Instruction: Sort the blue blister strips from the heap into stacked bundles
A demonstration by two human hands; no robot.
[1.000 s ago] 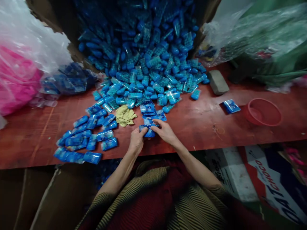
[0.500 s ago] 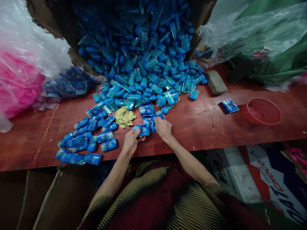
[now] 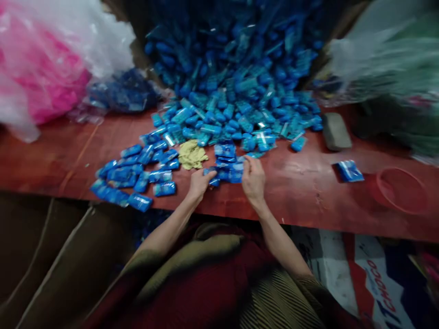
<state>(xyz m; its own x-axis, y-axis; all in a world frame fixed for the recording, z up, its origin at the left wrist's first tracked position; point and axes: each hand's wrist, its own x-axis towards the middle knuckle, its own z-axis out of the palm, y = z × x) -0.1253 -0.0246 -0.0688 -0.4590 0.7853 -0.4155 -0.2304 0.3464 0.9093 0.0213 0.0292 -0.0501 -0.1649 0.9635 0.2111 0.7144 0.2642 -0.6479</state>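
Observation:
My left hand (image 3: 199, 183) pinches a small blue printed packet (image 3: 213, 179) between thumb and fingers, just above the red table. To its right, my right hand (image 3: 254, 179) has its fingers curled together at the edge of a few flat blue packets (image 3: 226, 151); motion blur hides what is between its fingertips. A crumpled yellow-green cloth or putty-like lump (image 3: 192, 154) lies beyond my left hand. Filled blue packets (image 3: 125, 176) lie grouped on the left. Behind everything spreads a heap of clear capsule-shaped containers (image 3: 236, 107) with blue ends and blue beads inside.
On the right are a grey block (image 3: 336, 131), a single blue packet (image 3: 349, 170) and a red plastic basket (image 3: 399, 191). Pink material in clear plastic (image 3: 51, 77) stands at the left, and a plastic-covered green bundle (image 3: 404, 64) at the right. The red table's (image 3: 291, 205) front edge is close to my body.
The view has shifted, so the table contents sit further right. My left hand's packet has come down near the flat packets, and my right hand has drawn slightly away from my left.

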